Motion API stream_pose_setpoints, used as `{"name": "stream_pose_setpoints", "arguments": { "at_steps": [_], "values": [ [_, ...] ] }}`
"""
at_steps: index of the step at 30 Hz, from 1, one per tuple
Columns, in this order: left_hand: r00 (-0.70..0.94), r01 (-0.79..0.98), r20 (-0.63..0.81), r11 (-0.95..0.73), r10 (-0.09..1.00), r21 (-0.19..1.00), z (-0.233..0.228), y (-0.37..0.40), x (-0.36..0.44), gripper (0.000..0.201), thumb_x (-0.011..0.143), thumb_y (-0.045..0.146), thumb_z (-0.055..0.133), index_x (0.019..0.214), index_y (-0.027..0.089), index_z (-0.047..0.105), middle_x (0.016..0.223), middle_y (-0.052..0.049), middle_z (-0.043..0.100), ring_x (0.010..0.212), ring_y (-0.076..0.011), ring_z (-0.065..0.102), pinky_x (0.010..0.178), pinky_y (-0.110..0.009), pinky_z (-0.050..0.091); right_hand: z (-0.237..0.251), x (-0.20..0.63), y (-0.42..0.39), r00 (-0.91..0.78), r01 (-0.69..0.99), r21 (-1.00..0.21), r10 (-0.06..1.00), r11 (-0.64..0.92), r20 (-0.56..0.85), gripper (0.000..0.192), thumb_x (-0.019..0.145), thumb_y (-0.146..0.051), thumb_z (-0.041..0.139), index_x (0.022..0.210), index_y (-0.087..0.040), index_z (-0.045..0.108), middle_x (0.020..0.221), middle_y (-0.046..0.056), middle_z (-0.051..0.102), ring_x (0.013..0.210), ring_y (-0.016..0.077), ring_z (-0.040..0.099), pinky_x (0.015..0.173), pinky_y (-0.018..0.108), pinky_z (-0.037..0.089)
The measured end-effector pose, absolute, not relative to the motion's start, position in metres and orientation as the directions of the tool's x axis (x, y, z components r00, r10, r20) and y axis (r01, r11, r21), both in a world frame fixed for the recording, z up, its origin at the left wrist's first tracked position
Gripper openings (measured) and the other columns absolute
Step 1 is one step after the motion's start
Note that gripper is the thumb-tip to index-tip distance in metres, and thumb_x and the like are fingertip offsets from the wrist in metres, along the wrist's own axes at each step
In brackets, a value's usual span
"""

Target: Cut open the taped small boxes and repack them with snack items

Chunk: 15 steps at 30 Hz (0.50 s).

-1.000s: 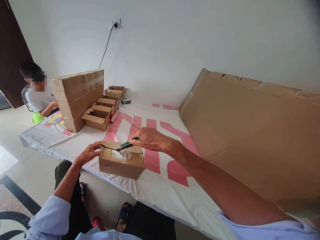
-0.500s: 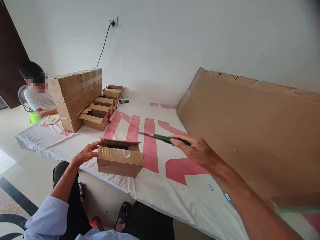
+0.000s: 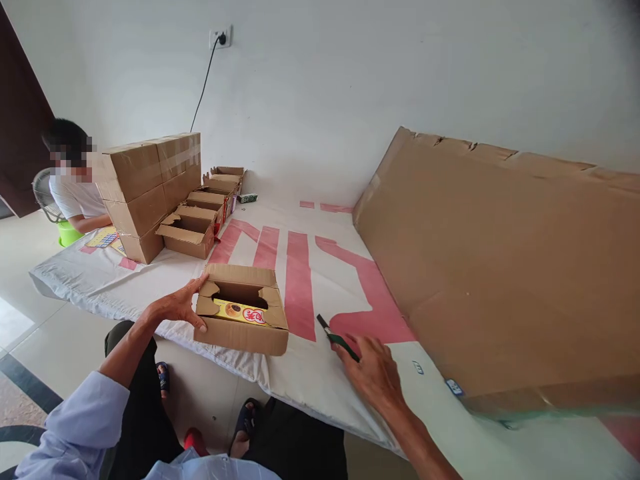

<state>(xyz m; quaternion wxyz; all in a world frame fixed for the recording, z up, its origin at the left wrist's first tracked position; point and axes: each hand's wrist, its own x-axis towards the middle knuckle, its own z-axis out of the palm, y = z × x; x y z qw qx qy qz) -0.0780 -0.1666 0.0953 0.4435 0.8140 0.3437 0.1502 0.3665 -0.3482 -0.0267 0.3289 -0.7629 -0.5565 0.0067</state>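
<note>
A broad tabletop, covered with white cloth marked in red, is set against a pale wall. Its right side is taken up by a large brown cardboard piece, propped at a slant. At the far left, taped closed boxes are stacked, and a person in white is partly hidden behind them. Just right of the stack, smaller open boxes are lined up. Near the centre, an open carton is placed with its flaps folded out. Its left end is gripped by the left hand, thumb and fingers spread around it. To the right, a green-handled knife is pinched by the right hand. Inside the carton, a yellow packet is seen; the green-handled knife is held clear of the carton
</note>
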Motion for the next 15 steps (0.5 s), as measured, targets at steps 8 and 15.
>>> {"name": "stream_pose_setpoints", "arguments": {
  "at_steps": [8, 15],
  "values": [
    [0.693, 0.439, 0.035, -0.460, 0.720, 0.772, 0.091, -0.169, -0.080, 0.141, 0.048, 0.051, 0.103, 0.168, 0.025, 0.033, 0.161, -0.019, 0.043, 0.147, -0.0444, 0.046, 0.123, -0.061, 0.039, 0.106, 0.256, -0.278, -0.289, 0.742, -0.446, 0.839, 0.501, 0.461, 0.023, 0.098, -0.033, 0.063, 0.115, -0.025, 0.075, 0.120, 0.012, 0.077, 0.118, 0.0312, 0.067, 0.106, 0.050, 0.052],
    [0.635, 0.470, 0.046, -0.432, 0.772, 0.770, 0.097, -0.180, -0.095, 0.133, 0.047, 0.049, 0.103, 0.162, 0.024, 0.042, 0.154, -0.017, 0.050, 0.141, -0.0432, 0.050, 0.122, -0.060, 0.040, 0.126, 0.220, -0.236, -0.579, 0.794, -0.133, 0.804, 0.593, 0.133, 0.019, 0.098, -0.029, 0.064, 0.105, -0.019, 0.080, 0.110, 0.013, 0.079, 0.121, 0.0312, 0.065, 0.105, 0.044, 0.045]
  ]
}}
